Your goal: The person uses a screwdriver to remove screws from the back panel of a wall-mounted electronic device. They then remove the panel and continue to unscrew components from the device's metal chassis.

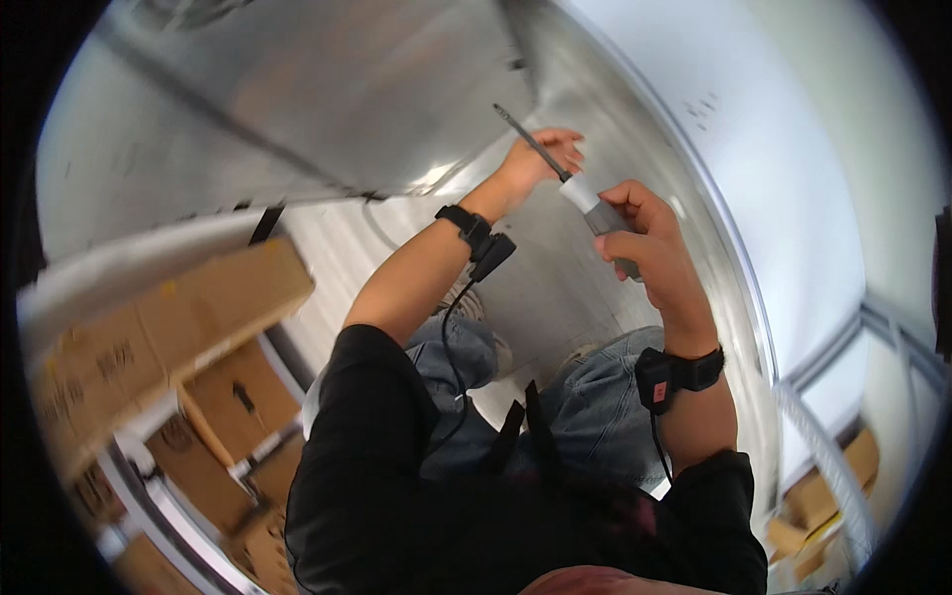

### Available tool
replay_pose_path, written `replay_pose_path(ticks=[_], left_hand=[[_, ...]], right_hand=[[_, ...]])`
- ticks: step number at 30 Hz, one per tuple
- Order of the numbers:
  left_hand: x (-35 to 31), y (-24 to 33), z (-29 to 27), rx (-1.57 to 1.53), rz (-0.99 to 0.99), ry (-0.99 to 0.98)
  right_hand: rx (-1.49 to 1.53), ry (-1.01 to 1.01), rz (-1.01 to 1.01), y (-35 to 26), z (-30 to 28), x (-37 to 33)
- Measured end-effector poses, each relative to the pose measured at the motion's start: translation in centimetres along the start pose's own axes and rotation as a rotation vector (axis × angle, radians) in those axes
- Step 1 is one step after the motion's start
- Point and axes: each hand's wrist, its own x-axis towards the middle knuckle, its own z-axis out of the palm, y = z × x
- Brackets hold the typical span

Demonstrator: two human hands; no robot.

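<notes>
A screwdriver [580,191] with a grey and white handle and a long dark shaft is gripped in my right hand [650,233]. Its tip points up and to the left, away from me. Beyond the shaft is my left hand [540,157], fingers apart and reaching rightward, with nothing visible in it. The shaft crosses in front of part of that hand; whether they touch I cannot tell. A shiny metal panel [387,89] rises just past my left hand.
Cardboard boxes [213,307] are stacked on my left, some on a metal-framed rack. On the right runs a white wall [783,188] with a metal edge [729,218]. A grey frame [828,347] and more cardboard [823,491] stand at the lower right. Light flooring [342,238] lies below.
</notes>
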Motion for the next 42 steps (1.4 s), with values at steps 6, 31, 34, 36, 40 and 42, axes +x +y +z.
replay_pose_path(ticks=[6,31,34,36,40,42], left_hand=[[-13.0,1.1,-7.2,0.005,-0.051,-0.086],[-19.9,-1.5,-16.2,-0.256,0.199,0.219],[-19.7,-1.1,-15.5,-0.21,0.197,0.23],[-19.3,-0.8,-15.7,-0.215,0.207,0.209],[-19.0,-0.6,-15.9,-0.228,0.21,0.213],[-18.8,-0.9,-16.0,-0.231,0.219,0.212]], right_hand=[[-0.323,-0.429,0.118,1.0,5.0,2.8],[-0.098,-0.061,0.38,11.0,20.0,0.6],[-0.104,-0.033,0.359,11.6,19.8,0.5],[-0.082,-0.024,0.348,11.3,19.9,0.5],[-0.097,-0.032,0.331,10.7,19.4,0.9],[-0.082,-0.039,0.334,10.7,19.1,1.0]])
